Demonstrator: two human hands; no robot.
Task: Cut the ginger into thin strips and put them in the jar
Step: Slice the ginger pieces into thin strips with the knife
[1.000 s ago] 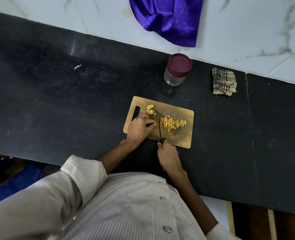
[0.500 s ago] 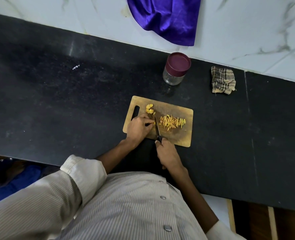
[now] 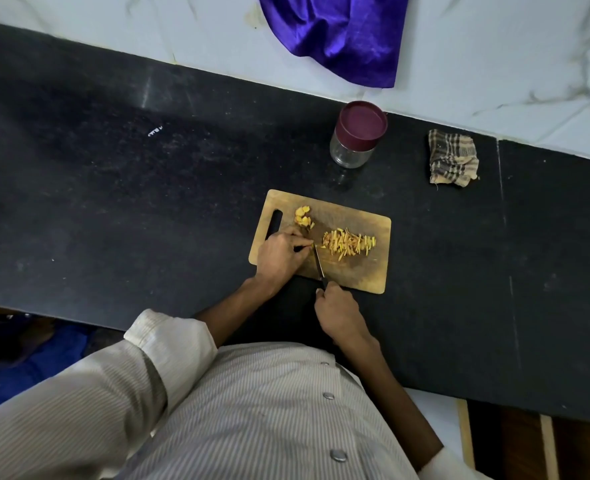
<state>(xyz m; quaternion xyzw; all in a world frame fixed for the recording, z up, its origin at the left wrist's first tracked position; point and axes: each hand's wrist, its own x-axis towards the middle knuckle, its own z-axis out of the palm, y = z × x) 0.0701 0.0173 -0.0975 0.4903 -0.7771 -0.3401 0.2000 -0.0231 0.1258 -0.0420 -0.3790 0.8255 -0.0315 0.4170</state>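
Observation:
A wooden cutting board (image 3: 373, 271) lies on the black counter. A pile of thin yellow ginger strips (image 3: 349, 242) sits at its middle right, and a few uncut ginger slices (image 3: 302, 217) lie near its top left. My left hand (image 3: 281, 254) pins a small ginger piece under curled fingertips; the piece itself is mostly hidden. My right hand (image 3: 338, 311) grips the knife (image 3: 318, 264) handle, with the blade on the board right beside my left fingertips. A glass jar (image 3: 355, 138) with a maroon lid on stands beyond the board.
A folded checked cloth (image 3: 453, 162) lies at the back right of the black counter (image 3: 113, 202). A purple cloth (image 3: 342, 32) hangs over the white marble wall behind the jar.
The knife blade has shifted left, closer to my left fingertips, and my right hand moved slightly with it. The strip pile and jar have stayed put.

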